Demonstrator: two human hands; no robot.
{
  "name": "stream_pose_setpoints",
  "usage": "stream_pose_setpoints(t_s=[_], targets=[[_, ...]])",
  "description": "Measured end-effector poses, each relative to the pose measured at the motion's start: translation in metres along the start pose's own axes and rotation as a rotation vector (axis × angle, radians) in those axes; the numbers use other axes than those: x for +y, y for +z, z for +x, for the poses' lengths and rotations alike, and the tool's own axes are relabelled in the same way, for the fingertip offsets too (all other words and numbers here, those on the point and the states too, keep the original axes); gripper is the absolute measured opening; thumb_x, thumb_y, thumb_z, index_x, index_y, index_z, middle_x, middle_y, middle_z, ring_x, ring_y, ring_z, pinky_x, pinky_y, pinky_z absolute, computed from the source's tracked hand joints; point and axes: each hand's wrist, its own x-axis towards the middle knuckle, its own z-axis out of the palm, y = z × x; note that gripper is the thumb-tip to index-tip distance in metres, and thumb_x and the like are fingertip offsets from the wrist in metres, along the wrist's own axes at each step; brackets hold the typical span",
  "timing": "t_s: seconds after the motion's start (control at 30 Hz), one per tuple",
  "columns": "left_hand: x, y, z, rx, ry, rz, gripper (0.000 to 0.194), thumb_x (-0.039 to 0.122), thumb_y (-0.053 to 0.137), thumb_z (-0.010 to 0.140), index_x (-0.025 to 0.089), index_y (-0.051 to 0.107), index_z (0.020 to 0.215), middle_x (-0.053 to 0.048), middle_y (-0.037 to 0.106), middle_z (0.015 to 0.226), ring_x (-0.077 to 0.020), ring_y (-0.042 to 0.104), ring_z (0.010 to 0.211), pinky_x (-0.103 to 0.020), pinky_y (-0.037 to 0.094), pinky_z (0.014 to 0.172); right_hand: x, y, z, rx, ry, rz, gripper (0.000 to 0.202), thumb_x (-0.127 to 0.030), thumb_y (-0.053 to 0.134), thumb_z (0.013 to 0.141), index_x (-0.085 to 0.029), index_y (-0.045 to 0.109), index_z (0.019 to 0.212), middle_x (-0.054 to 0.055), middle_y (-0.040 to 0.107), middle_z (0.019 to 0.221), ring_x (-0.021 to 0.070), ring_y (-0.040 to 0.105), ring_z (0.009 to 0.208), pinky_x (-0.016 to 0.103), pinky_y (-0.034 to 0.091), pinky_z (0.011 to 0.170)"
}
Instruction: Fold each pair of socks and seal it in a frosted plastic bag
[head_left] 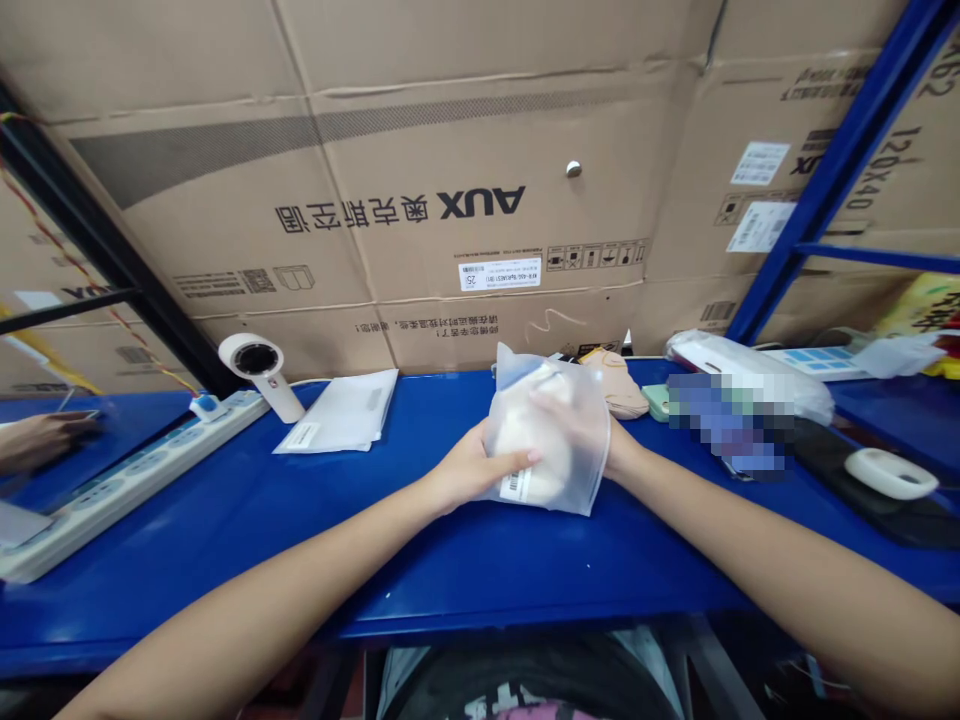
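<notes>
A frosted, see-through plastic bag (pixel 592 470) with a barcode label near its lower edge is held up over the blue table. Inside it shows a soft, cream-coloured item (pixel 536 445), rounded in outline; its exact kind is blurred by the plastic. My left hand (pixel 480 465) grips the bag's left side, thumb across the front. Through the plastic I see the fingers of my right hand (pixel 577 415), which appears to reach inside from the right and touch the cream-coloured item. Beige folded cloth pieces (pixel 619 385) lie just behind the right hand.
Left on the blue table (pixel 420 560) are flat white plastic bags (pixel 341 412), a white handheld fan (pixel 262 370) and a long power strip (pixel 135 490). Another person's hand (pixel 56 440) is farther left. Right are a plastic-wrapped roll (pixel 750 370), a black pad (pixel 840 480) and a white device (pixel 890 472). Cardboard (pixel 420 130) stands behind.
</notes>
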Motion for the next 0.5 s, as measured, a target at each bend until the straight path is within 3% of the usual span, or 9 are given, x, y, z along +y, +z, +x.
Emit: stream_pose_setpoints(t_s=[0.13,0.27,0.4,0.5], targets=[[-0.005,0.001,0.002,-0.011,0.017,0.005,0.063,0.029,0.088,0.066,0.017,0.064,0.123,-0.013,0.071,0.12,-0.0287,0.068,0.108,-0.043,0.051,0.098,0.0,0.009,-0.003,0.064,0.06,0.113,0.034,-0.038,0.079,0.075,-0.023,0.069,0.103,0.007,0.075,0.101,0.0312,0.068,0.106,0.044,0.058,0.089],[-0.009,0.002,0.004,-0.065,-0.027,-0.037,0.058,0.026,0.088,0.067,0.015,0.066,0.119,-0.014,0.071,0.121,-0.029,0.067,0.11,-0.044,0.051,0.099,0.01,0.007,-0.001,0.142,0.098,0.191,0.033,-0.045,0.074,0.079,-0.023,0.068,0.102,0.008,0.074,0.107,0.0321,0.067,0.11,0.048,0.057,0.093],[-0.009,0.004,0.002,-0.091,-0.018,-0.025,0.058,0.026,0.088,0.067,0.016,0.066,0.12,-0.013,0.071,0.121,-0.0287,0.067,0.111,-0.044,0.049,0.101,0.019,0.001,0.006,0.159,0.075,0.038,0.037,-0.053,0.073,0.078,-0.024,0.069,0.101,0.006,0.073,0.113,0.0313,0.061,0.121,0.048,0.052,0.103],[-0.008,0.004,0.0,-0.087,-0.022,0.008,0.059,0.025,0.089,0.064,0.017,0.067,0.118,-0.012,0.072,0.118,-0.0288,0.067,0.11,-0.044,0.049,0.101,0.017,-0.001,0.009,0.122,0.099,-0.074,0.038,-0.054,0.074,0.076,-0.024,0.07,0.098,0.007,0.073,0.111,0.0315,0.063,0.117,0.049,0.053,0.1]])
